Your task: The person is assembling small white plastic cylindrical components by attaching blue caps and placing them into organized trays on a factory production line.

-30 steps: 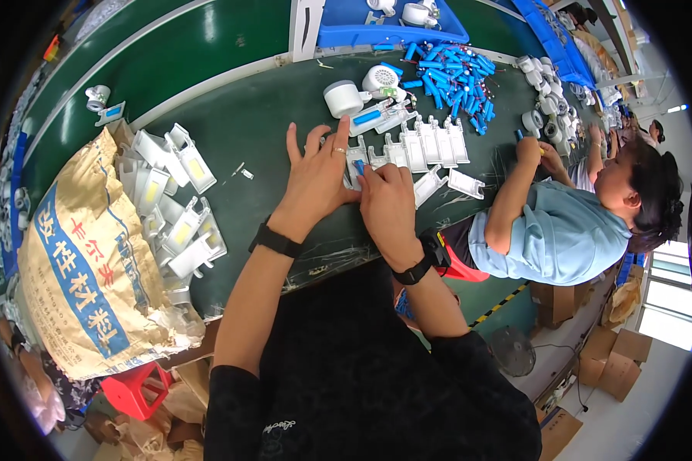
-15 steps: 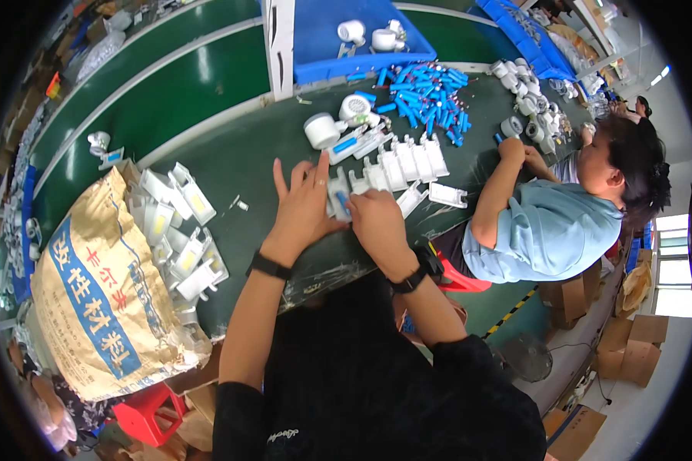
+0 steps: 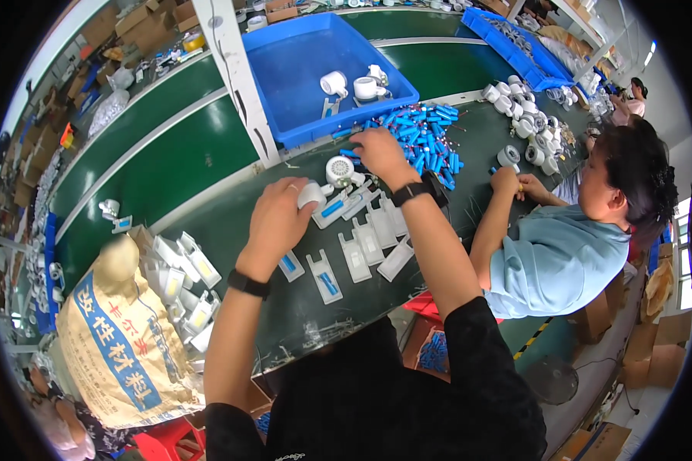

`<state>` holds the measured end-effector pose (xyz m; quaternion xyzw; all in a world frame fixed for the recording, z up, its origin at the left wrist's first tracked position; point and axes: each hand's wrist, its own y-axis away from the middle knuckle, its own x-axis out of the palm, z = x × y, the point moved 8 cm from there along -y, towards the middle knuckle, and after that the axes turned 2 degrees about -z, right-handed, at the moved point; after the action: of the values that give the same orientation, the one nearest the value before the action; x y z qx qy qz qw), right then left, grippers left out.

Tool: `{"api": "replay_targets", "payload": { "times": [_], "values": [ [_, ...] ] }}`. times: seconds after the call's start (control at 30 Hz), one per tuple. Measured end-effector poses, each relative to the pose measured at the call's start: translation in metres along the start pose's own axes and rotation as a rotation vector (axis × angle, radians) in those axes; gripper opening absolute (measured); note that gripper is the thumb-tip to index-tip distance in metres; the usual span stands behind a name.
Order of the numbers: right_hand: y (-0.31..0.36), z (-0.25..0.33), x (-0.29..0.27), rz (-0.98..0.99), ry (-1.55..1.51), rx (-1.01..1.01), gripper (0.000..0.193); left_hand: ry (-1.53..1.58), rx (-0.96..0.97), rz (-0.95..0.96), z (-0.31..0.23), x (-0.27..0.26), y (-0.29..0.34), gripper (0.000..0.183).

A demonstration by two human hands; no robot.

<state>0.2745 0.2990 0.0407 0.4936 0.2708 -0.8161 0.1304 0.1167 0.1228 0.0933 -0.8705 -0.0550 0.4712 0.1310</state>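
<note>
My left hand [image 3: 278, 221] grips a small white round part [image 3: 311, 194] just above the dark green belt [image 3: 231, 223]. My right hand [image 3: 380, 154] reaches further out, with its fingers curled down onto the left edge of a pile of blue cylinders [image 3: 432, 140]. Whether it holds one is hidden. Between my hands sit a white round housing [image 3: 340, 170] and a row of white flat holders [image 3: 367, 240]. Two of the holders carry a blue cylinder [image 3: 327, 283].
A blue bin [image 3: 300, 84] with white parts stands beyond the pile. A printed sack [image 3: 111, 346] and several white holders [image 3: 178, 280] lie at my left. At the right a person in a light blue shirt [image 3: 557, 261] works, one hand [image 3: 506, 180] by white round parts [image 3: 527, 123].
My right hand has moved from the holders out to the blue cylinder pile. My left hand has lifted off the holders and now grips the white round part.
</note>
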Motion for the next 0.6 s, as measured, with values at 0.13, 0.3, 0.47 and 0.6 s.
{"api": "replay_targets", "payload": {
  "times": [0.13, 0.3, 0.47, 0.6],
  "values": [
    [-0.019, -0.014, 0.042, 0.178, 0.108, 0.059, 0.026, -0.060, -0.005, 0.097, 0.027, 0.040, -0.024, 0.045],
    [-0.015, -0.025, -0.003, -0.184, -0.118, 0.074, 0.022, -0.202, -0.005, -0.071, 0.049, 0.029, -0.027, 0.042],
    [0.040, 0.003, -0.066, -0.146, -1.142, 0.438, 0.027, 0.153, -0.107, -0.212, 0.018, -0.001, -0.007, 0.038],
    [0.097, 0.068, -0.075, -0.020, -1.627, 0.395, 0.027, 0.818, -0.364, -0.010, -0.016, 0.025, 0.021, 0.043]
  ]
}}
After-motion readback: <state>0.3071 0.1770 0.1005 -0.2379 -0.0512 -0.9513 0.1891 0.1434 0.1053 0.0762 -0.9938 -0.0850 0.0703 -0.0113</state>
